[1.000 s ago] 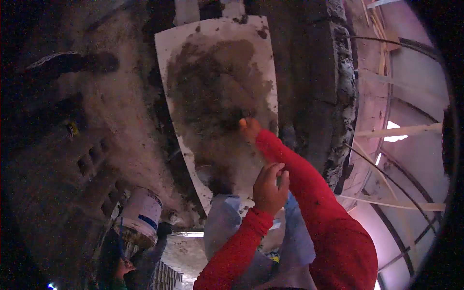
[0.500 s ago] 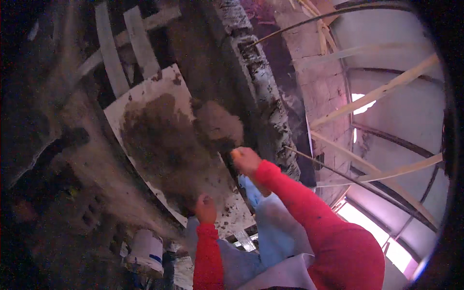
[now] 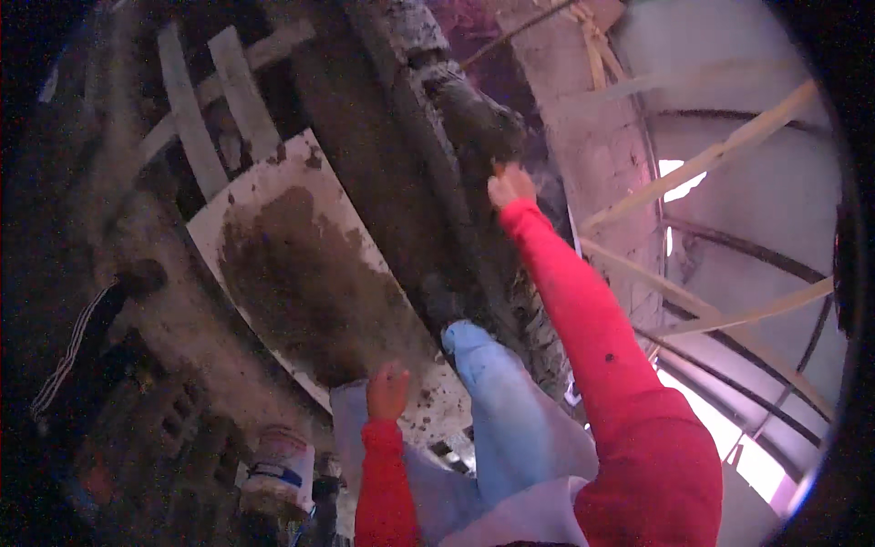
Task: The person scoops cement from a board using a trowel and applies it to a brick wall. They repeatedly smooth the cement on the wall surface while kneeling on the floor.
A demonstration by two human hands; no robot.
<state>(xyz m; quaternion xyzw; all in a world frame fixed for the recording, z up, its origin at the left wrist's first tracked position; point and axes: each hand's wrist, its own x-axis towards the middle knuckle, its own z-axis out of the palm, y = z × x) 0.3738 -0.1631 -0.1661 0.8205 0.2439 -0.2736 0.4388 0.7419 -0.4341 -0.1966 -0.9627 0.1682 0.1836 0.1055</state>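
In the far middle, my right hand point(image 3: 511, 187) is closed around the handle of a trowel. The trowel's blade point(image 3: 478, 118) looks dark and coated with mortar, and lies over the top of a brick wall point(image 3: 424, 41); where blade and mortar part I cannot make out. My left hand point(image 3: 389, 390) is over the near end of a pale board, its fingers loosely bent and nothing visible in them. Wet brown mortar point(image 3: 292, 264) is spread across the board point(image 3: 202, 225), with bare pale edges and scattered crumbs.
Pale wooden slats point(image 3: 244, 96) extend beyond the board's far end. A white bucket point(image 3: 281, 460) stands at the lower left. My leg point(image 3: 492, 383) is between board and wall. Wooden poles point(image 3: 702, 173) slant across at the right, before pale sheeting.
My right hand has moved away and to the right, carrying the mortar-laden trowel from beside the board to the wall top. My left hand stays near the board's near end.
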